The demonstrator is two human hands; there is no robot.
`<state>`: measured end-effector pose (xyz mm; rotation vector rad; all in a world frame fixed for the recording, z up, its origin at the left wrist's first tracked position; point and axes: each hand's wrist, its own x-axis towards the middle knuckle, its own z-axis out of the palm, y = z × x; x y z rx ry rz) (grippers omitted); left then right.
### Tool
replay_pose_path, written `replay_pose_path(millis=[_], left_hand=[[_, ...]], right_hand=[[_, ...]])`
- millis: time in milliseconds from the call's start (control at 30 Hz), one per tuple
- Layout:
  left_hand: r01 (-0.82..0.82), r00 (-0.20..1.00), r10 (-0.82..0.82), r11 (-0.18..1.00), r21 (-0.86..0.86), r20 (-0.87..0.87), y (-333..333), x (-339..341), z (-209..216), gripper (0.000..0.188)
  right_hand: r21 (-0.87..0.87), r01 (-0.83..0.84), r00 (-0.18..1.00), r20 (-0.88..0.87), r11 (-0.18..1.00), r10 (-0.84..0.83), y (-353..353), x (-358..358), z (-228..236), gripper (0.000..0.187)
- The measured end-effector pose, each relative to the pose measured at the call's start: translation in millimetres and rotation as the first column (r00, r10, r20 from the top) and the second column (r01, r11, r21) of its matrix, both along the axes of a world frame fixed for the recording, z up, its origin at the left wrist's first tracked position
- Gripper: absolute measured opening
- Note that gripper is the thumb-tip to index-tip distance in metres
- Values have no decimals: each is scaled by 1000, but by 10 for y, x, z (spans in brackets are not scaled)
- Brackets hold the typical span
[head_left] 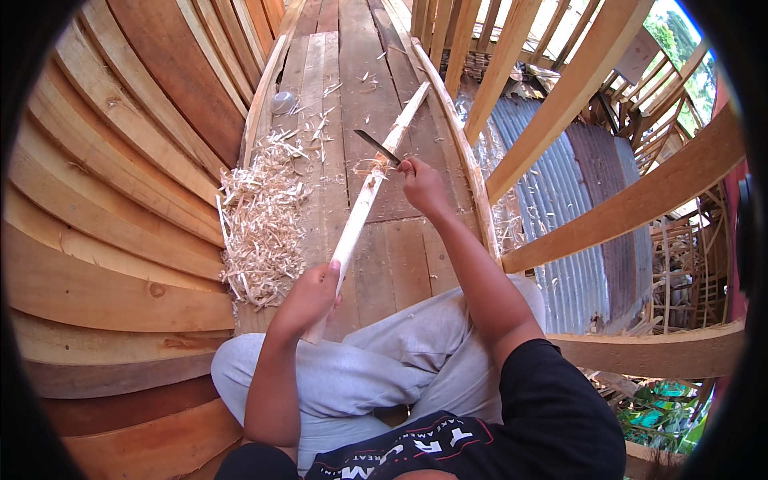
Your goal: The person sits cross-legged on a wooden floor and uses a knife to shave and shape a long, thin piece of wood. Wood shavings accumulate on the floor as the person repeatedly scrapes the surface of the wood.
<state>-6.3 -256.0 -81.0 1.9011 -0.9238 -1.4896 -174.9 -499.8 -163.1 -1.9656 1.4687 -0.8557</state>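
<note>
A long pale strip of wood [358, 218] slants from my lap up and away to the right, over the plank floor. Its near end is gripped by my left hand [314, 298], with the fingers wrapped round it. My right hand [422, 186] is closed on the handle of a knife [376, 146], whose dark blade points up and to the left. The blade lies across the strip about midway along its far half. Just below the blade, thin curls of wood [370, 168] cling to the strip around a rough brownish patch. The knife's handle is mostly hidden by my fingers.
A heap of wood shavings [264, 224] lies left of the strip, with a round clear object [284, 102] beyond it. Wooden boards [120, 296] line the left side. On the right, a slatted wooden railing [560, 96] stands above corrugated metal sheets [552, 216].
</note>
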Motion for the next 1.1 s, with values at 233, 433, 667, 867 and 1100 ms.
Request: replay_pose_path(millis=[233,433,667,867,1100], left_hand=[[43,997,-40,998,-42,71,29,-52,-11,40],[93,976,-80,994,-56,200,3,-110,6,42],[154,947,-120,984,-93,297,33,15,-178,43],[162,948,-135,984,-69,290,42,32,-134,45],[49,999,-49,998,41,3,21,169,-62,48]], right_hand=[[90,14,964,-264,996,11,216,132,305,58],[110,96,962,-265,989,-64,57,93,80,64],[823,-252,916,373,509,-150,-39,61,94,60],[839,-492,803,540,232,-251,-100,-16,90,58],[596,-772,556,802,223,-218,-103,-161,208,61]])
